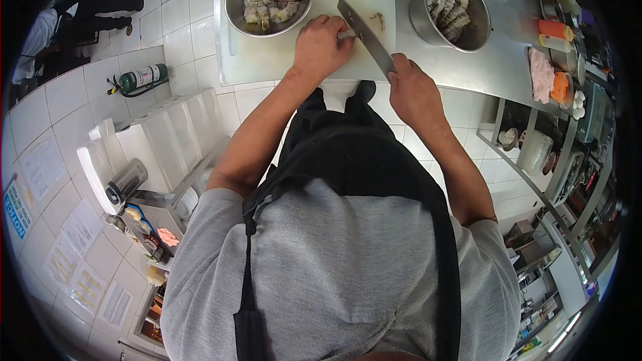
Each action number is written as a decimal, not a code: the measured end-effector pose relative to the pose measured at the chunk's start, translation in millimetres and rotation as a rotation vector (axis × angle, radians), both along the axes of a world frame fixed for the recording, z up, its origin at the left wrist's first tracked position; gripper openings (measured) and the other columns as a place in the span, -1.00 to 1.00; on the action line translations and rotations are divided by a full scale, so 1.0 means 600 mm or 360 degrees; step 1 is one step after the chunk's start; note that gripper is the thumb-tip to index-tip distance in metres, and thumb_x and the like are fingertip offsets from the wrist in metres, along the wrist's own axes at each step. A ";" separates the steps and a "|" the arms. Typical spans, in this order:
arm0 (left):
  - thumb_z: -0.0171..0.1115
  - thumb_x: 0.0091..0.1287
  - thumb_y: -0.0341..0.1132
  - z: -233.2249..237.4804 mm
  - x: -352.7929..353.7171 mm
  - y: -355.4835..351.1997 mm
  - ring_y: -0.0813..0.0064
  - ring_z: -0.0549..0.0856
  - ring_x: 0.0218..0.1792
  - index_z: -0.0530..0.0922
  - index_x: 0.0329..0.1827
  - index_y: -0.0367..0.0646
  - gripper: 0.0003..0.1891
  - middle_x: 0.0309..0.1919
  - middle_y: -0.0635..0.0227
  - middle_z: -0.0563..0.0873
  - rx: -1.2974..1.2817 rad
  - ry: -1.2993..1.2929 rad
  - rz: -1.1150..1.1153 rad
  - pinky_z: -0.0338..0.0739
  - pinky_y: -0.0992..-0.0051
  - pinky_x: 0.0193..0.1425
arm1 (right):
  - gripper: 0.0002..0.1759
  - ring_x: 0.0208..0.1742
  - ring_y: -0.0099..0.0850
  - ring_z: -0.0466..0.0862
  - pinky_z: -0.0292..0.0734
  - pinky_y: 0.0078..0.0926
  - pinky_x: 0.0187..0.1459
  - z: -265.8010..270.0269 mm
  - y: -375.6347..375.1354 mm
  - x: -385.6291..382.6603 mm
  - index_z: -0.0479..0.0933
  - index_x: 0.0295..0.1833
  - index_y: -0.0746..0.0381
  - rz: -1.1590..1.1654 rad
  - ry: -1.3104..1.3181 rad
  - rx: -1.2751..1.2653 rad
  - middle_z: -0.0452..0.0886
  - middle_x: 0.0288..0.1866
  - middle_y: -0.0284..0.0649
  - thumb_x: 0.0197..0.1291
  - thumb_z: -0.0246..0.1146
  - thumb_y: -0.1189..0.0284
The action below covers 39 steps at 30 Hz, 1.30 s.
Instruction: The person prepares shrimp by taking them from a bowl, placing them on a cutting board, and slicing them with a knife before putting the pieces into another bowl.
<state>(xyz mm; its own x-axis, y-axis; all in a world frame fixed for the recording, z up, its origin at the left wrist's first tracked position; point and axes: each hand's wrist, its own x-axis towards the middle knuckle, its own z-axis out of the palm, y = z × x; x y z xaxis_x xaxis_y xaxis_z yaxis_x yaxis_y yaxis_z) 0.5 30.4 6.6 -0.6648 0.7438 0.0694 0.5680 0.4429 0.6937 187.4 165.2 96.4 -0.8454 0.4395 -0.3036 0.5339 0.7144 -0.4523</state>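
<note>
My left hand [322,47] is closed on a small greyish shrimp [346,34], pressing it against the white cutting board [257,61]. In my right hand [416,91] is the handle of a wide-bladed kitchen knife [368,36]. Its blade slants up and left across the board, with the edge close beside the shrimp. Beyond my left hand, a round metal bowl [235,5] on the board holds several shrimp [267,0]. A few brownish scraps [380,20] lie on the board right of the blade.
Right of the board, a deep metal pot [422,25] with pale and grey pieces stands on the steel counter [461,70]. Cloths [540,73] and bottles [555,29] line the counter's right end. At left are a fire extinguisher [142,78] and another person [87,17].
</note>
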 end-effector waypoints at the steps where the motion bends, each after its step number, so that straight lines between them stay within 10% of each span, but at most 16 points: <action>1: 0.46 0.22 -0.29 -0.001 0.001 0.001 0.02 0.80 -0.10 0.75 -0.12 -0.15 -0.79 -0.21 0.17 0.78 0.0004 0.0019 -0.0008 0.71 0.06 0.03 | -0.67 -0.06 0.26 0.77 0.66 0.19 -0.03 -0.004 -0.002 -0.002 0.45 0.29 0.31 0.0019 -0.0028 -0.0023 0.73 -0.08 0.20 0.52 0.25 0.46; 17: 0.49 0.27 -0.23 -0.011 0.000 0.009 -0.01 0.83 -0.16 0.76 -0.14 -0.18 -0.77 -0.17 0.08 0.83 -0.0135 0.0138 0.0013 0.72 0.08 -0.02 | -0.71 -0.06 0.28 0.77 0.68 0.23 -0.02 -0.013 -0.001 -0.016 0.41 0.22 0.33 -0.0193 0.0204 0.0065 0.72 -0.04 0.26 0.50 0.21 0.46; 23: 0.63 0.25 -0.13 0.016 -0.032 0.017 0.58 0.75 -0.37 0.79 -0.24 -0.28 -0.66 -0.43 0.34 0.83 0.0161 -0.0948 0.0213 0.68 0.43 -0.18 | -0.71 -0.04 0.28 0.80 0.74 0.17 0.01 -0.063 0.027 -0.015 0.36 0.18 0.34 -0.0255 0.0015 0.0209 0.73 -0.05 0.27 0.42 0.17 0.52; 26: 0.55 0.42 -0.25 0.164 -0.026 0.067 0.59 0.72 -0.30 0.75 -0.11 -0.33 -0.73 -0.28 0.40 0.82 0.0071 -0.1257 0.0042 0.66 0.47 -0.15 | -0.66 -0.04 0.26 0.82 0.76 0.10 0.03 -0.063 0.026 -0.016 0.36 0.18 0.35 -0.0224 0.0024 0.0240 0.73 -0.04 0.26 0.32 0.17 0.57; 29: 0.48 0.52 -0.25 0.243 -0.022 0.127 0.58 0.79 -0.13 0.76 0.13 -0.35 -0.67 -0.08 0.32 0.87 0.0648 -0.1107 -0.0510 0.69 0.50 0.05 | -0.58 -0.05 0.25 0.82 0.76 0.11 0.05 -0.069 0.026 -0.015 0.36 0.26 0.39 -0.0199 0.0079 0.0240 0.74 -0.06 0.26 0.31 0.17 0.56; 34: 0.43 0.56 -0.21 0.322 -0.162 0.063 0.55 0.83 0.03 0.76 0.31 -0.21 -0.63 0.06 0.34 0.88 0.0626 -0.0434 -0.0356 0.69 0.49 0.19 | -0.64 0.00 0.29 0.80 0.71 0.18 0.10 -0.067 0.029 -0.013 0.37 0.25 0.39 -0.0197 0.0058 0.0199 0.75 -0.05 0.29 0.39 0.15 0.53; 39: 0.49 0.37 0.01 0.209 -0.285 -0.046 0.17 0.88 0.11 0.81 0.23 -0.13 -0.50 0.14 0.13 0.88 -0.0636 0.0080 0.0192 0.74 0.25 0.24 | -0.70 0.05 0.32 0.78 0.65 0.26 0.14 -0.062 0.031 -0.018 0.38 0.21 0.37 -0.0196 0.0072 0.0164 0.76 -0.05 0.33 0.42 0.12 0.53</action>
